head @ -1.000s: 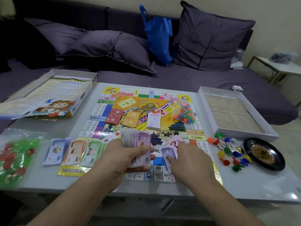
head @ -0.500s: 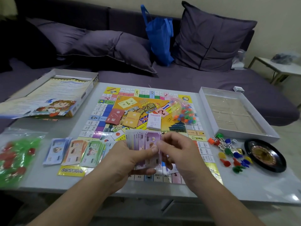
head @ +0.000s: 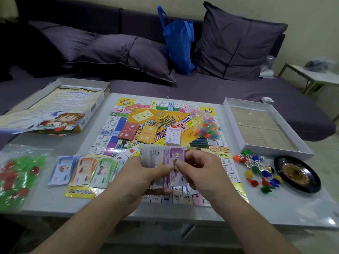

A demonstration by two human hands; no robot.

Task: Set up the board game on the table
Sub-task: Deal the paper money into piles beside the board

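Purple "100" banknote (head: 174,158) atop fanned notes, pinched between left hand (head: 139,173) and right hand (head: 200,171).

I read the board (head: 165,125) as yellow-orange at centre, bordered by white, blue, purple, green and pink squares. On it lie a red card deck (head: 128,131), an orange deck (head: 148,134) and a white deck (head: 172,136). The top banknote (head: 174,158) I see is purple. At the desk's (head: 275,208) left edge lies a bag of green and red pieces (head: 16,173); beside it I log blue (head: 63,169), orange (head: 84,170) and green (head: 104,170) banknote stacks. Near the right edge: a black wheel with a gold centre (head: 297,173). The sofa (head: 220,92) is purple; the bag on it (head: 178,41) is blue.
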